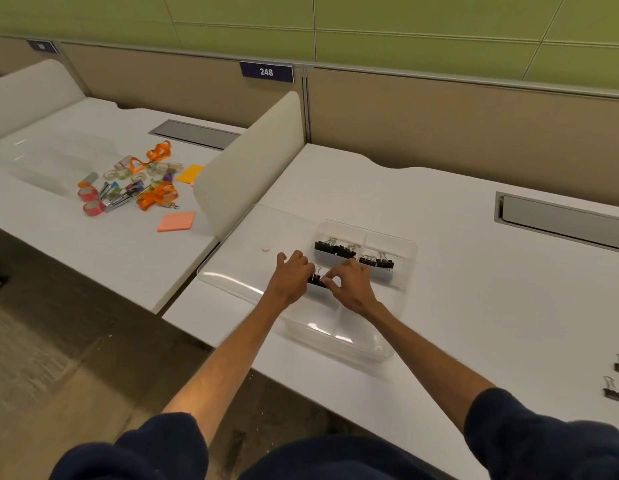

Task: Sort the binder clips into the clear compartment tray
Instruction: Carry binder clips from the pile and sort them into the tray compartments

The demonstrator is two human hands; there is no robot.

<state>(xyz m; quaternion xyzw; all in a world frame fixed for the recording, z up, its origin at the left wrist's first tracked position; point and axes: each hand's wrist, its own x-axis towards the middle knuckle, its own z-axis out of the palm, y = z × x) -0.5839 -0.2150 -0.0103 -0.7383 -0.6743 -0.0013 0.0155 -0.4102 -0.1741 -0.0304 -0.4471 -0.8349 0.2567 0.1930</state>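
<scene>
The clear compartment tray (403, 268) lies on the white desk, its large left section bare. Black binder clips (334, 248) sit in a far compartment, and smaller black binder clips (376, 260) in the compartment to their right. Over a middle compartment my left hand (290, 275) and my right hand (351, 284) meet at a small group of black clips (315, 279). Fingers of both hands are curled onto those clips. Most of that group is hidden by my fingers.
Loose binder clips (618, 382) lie at the desk's right edge. A small pink disc (266, 249) sits in the tray's large section. A white divider panel (245, 161) separates this desk from the left desk, which holds tape rolls, orange lanyards (155, 195) and sticky notes (176, 221).
</scene>
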